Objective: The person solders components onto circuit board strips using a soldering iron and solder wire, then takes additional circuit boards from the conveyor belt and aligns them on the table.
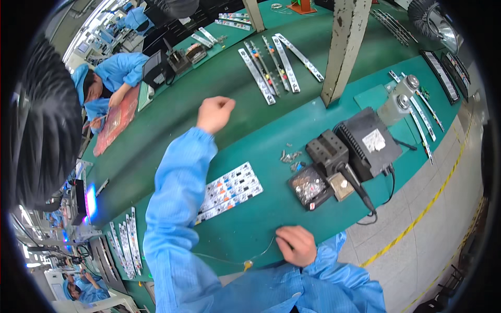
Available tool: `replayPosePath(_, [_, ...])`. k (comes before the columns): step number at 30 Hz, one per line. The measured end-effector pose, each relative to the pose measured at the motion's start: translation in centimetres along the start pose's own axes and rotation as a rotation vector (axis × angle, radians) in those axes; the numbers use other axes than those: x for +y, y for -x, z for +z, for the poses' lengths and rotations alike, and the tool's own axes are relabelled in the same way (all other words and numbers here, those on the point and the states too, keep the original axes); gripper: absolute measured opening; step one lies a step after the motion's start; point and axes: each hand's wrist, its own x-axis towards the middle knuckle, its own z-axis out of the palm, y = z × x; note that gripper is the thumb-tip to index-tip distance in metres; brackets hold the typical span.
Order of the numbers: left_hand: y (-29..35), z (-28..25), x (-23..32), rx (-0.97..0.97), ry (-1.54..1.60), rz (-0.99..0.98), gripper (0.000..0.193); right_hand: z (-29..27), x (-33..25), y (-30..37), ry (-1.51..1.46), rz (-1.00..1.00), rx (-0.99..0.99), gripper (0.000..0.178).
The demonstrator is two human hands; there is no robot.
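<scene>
My left hand point(215, 115) is stretched out over the dark green belt-like strip, fingers curled in and closed. Anything in it is too small or hidden to see. Under that forearm, partly covered by the sleeve, lies a panel of white circuit board strips point(235, 189) with black, orange and blue parts. By the near table edge rests my right hand point(296, 246), its fingers bent and closed. A thin wire point(262, 254) runs up to its fingertips from a small yellow piece point(248, 265); whether the fingers grip the wire is hidden.
A soldering iron point(360, 190) leans in its stand beside a black station point(368, 143) and a tray of small metal parts point(310, 187). A chipped post point(346, 52) rises behind. More board strips point(257, 76) lie on the belt. A co-worker point(107, 86) bends over a red mat.
</scene>
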Motion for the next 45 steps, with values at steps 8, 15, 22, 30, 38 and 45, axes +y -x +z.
replayPosePath(8, [-13.3,9.3,4.5,0.048,0.014,-0.467,0.049,-0.4,0.7,-0.7,-0.090,0.016,-0.023,0.023])
replayPosePath(15, [-16.5,10.2,4.6,0.039,0.038,-0.503,0.041,-0.4,1.4,-0.4,-0.126,0.020,-0.061,0.031])
replayPosePath(22, [-15.8,9.2,2.8,0.078,0.492,-0.522,0.027,-0.5,1.4,-0.5,-0.122,0.011,-0.031,0.031])
replayPosePath(30, [-12.7,4.0,-0.3,0.077,0.958,-0.651,0.020,-0.3,0.5,-0.3,-0.097,0.018,-0.004,0.020])
replayPosePath(38, [-1.5,-3.0,-0.9,-0.115,0.850,-0.413,0.024,0.0,0.4,0.2,-0.085,-0.001,0.016,0.021])
replayPosePath(45, [20.8,-7.3,4.2,-0.313,0.897,-0.256,0.036,-0.4,-1.4,-2.7,-0.682,0.408,-0.003,0.047])
